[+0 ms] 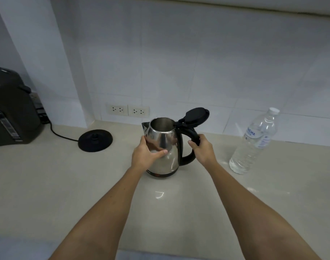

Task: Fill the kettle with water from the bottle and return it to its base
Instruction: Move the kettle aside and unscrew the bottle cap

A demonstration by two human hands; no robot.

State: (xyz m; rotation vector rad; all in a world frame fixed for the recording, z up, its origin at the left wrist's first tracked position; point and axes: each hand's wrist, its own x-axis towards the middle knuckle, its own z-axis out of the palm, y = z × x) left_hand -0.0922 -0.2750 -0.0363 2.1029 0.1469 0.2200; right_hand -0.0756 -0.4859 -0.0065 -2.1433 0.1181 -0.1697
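A steel kettle with a black handle stands on the counter in the middle, off its base. Its black lid is flipped up and the mouth is uncovered. My left hand wraps the kettle's left side. My right hand grips the black handle. The round black base lies on the counter to the left, with a cord running left. A clear plastic water bottle with a white cap on stands upright to the right, apart from both hands.
A dark appliance sits at the far left against the wall. Two double wall sockets are set low in the tiled wall behind the kettle. The beige counter stretches toward me.
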